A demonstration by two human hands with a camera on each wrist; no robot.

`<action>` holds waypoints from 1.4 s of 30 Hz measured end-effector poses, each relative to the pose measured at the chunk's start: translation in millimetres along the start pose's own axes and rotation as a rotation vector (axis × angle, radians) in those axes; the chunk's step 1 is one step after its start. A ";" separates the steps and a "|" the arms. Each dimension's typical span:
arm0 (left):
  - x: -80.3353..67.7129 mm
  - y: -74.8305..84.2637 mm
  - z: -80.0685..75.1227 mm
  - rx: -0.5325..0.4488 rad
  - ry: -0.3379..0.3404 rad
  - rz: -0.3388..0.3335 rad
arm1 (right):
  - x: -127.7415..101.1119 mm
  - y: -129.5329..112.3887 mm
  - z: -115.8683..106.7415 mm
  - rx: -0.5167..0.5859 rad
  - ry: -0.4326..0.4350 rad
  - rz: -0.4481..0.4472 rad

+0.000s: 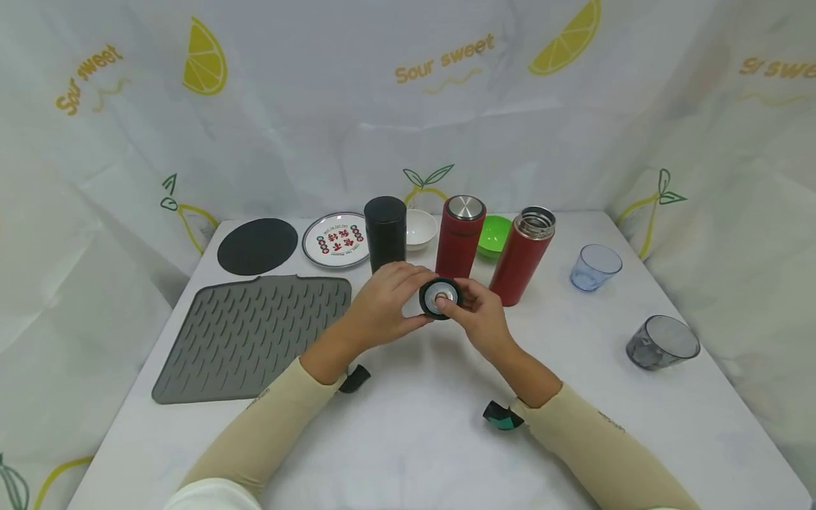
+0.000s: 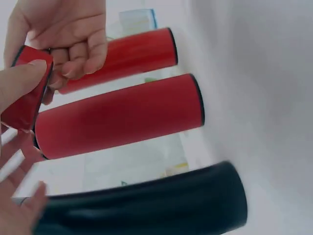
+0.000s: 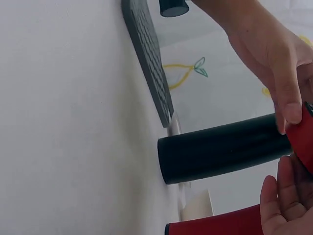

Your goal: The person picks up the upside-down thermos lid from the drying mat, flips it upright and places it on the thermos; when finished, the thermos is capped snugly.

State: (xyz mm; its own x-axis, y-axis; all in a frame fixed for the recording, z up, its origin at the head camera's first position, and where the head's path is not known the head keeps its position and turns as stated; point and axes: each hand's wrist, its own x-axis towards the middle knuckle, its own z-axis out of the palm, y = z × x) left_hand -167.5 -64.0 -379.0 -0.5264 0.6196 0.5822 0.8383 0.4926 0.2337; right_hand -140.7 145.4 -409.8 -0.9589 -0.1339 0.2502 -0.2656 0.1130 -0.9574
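**Operator:** I've got both hands at centre frame, holding one thing between them: the red lid [image 1: 440, 298], turned so its black rim and metal inside face me. My left hand [image 1: 384, 307] wraps fingers round its left edge, my right hand [image 1: 479, 316] pinches the right edge, thumb over the middle. It's up off the table [image 1: 408, 439], just in front of the flasks.

**Spotter:** What worries you?

**Operator:** The grip is all fingertips, so I'd judge the lid could slip and drop. And the flasks stand right behind my knuckles; a nudge forward could topple one, most likely the open red flask [image 1: 521, 256], which looks tilted in the head view.

**Spotter:** Count for me.

**Operator:** Three flasks: that open one, a capped red flask [image 1: 461, 236] and a black flask [image 1: 385, 234]. Two bowls behind them, a white bowl [image 1: 421, 228] and a green bowl [image 1: 494, 235]. Two tumblers at right: a blue glass [image 1: 594, 267] and a grey glass [image 1: 661, 342]. One plate [image 1: 336, 240], one round black mat [image 1: 258, 246] and one ribbed grey mat [image 1: 253, 337] at left.
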 end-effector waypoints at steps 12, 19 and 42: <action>31.2 10.7 6.2 -0.891 -0.191 -0.880 | 10.1 -5.5 -4.4 -0.174 0.093 -0.283; 41.0 13.6 8.8 -0.958 -0.159 -0.939 | 13.2 -2.9 -10.6 -0.400 0.145 -0.466; 155.8 61.7 65.5 -0.810 0.082 -0.328 | 40.5 29.9 -98.3 -0.184 0.457 -0.300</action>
State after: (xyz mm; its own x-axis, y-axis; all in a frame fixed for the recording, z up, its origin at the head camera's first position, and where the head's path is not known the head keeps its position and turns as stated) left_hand -207.1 103.0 -324.9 -0.7725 0.4616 0.4360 0.5064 0.0336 0.8617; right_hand -197.3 240.1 -414.1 -0.7739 0.2484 0.5826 -0.5061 0.3105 -0.8046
